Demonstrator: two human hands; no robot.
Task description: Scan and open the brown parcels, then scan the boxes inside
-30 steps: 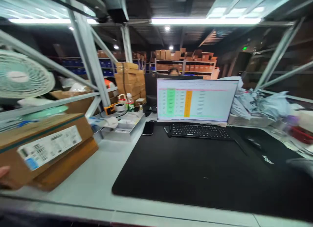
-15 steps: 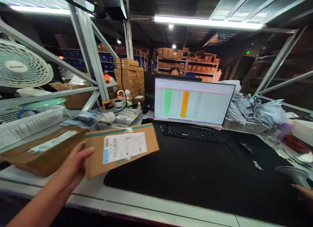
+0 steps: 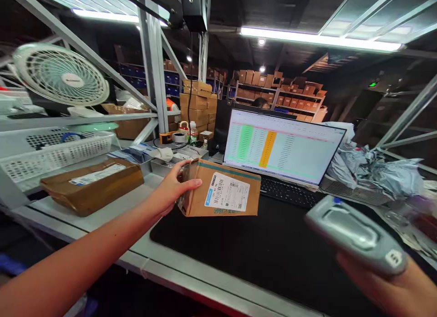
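Observation:
My left hand [image 3: 179, 187] grips the left end of a small cardboard box [image 3: 196, 203], thumb on its front face and fingers around the far side. A white shipping label [image 3: 228, 192] with barcodes faces me on the box. Held above the black desk mat [image 3: 252, 253], the box is slightly tilted. On the right, my right hand [image 3: 385, 280] is wrapped round a grey barcode scanner [image 3: 355, 232], its head pointing left toward the box. The scanner and that hand are a little blurred, and the fingers are partly hidden beneath it.
Behind the mat stand a monitor [image 3: 290, 148] showing a spreadsheet and a keyboard [image 3: 287, 191]. A larger brown parcel [image 3: 102, 189] lies on the left by a white basket [image 3: 61, 157]. Grey plastic bags [image 3: 385, 173] are heaped at right. A fan [image 3: 64, 78] stands upper left.
My left hand has carried the box rightward, turning it so its end shows. My right hand has raised the scanner from the right edge into view. The camera view has shifted left.

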